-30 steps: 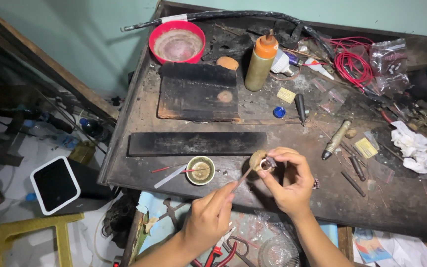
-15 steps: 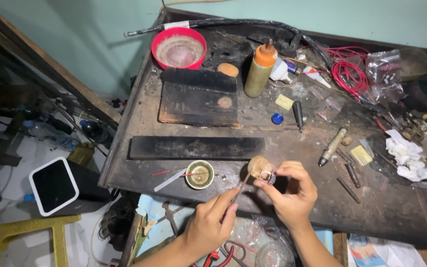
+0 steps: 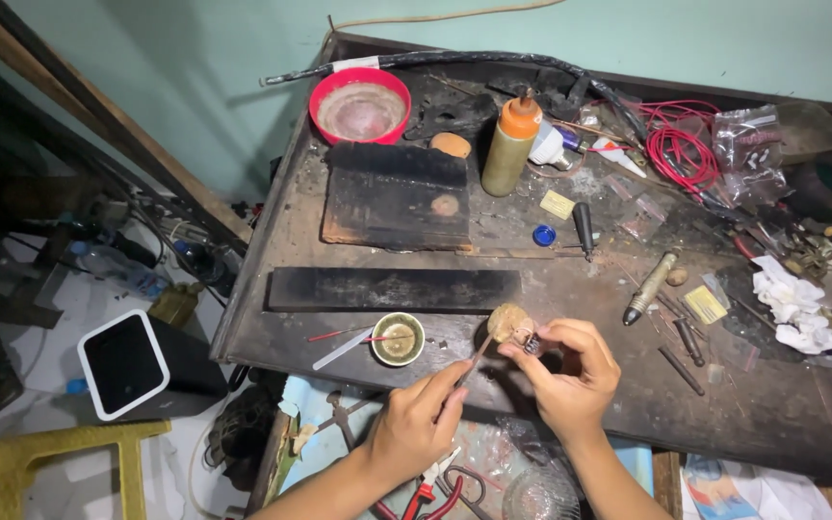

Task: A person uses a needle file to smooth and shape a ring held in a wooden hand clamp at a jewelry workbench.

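Holding a thin tool [image 3: 475, 361], left hand [image 3: 416, 429]; paste-smeared small bowl [image 3: 398, 338] beside.

Red bowl [image 3: 361, 106] at 11 o'clock on dark workbench [image 3: 772, 424]. Orange-capped bottle [image 3: 512, 144] at 12, red wire coil [image 3: 681, 154] at 1. Black slab [image 3: 399, 197] centre, long black bar [image 3: 392, 289] below it. White crumpled tissue [image 3: 793, 308] at 3. White-framed black box [image 3: 127, 364] on floor at 8.

I can't make out the small piece [image 3: 529, 341] pinched in my right hand [image 3: 570, 380]; it's too tiny. My left hand [image 3: 416, 424] hides most of its thin tool [image 3: 477, 357]. The surface [image 3: 339, 337] runs off the right edge.
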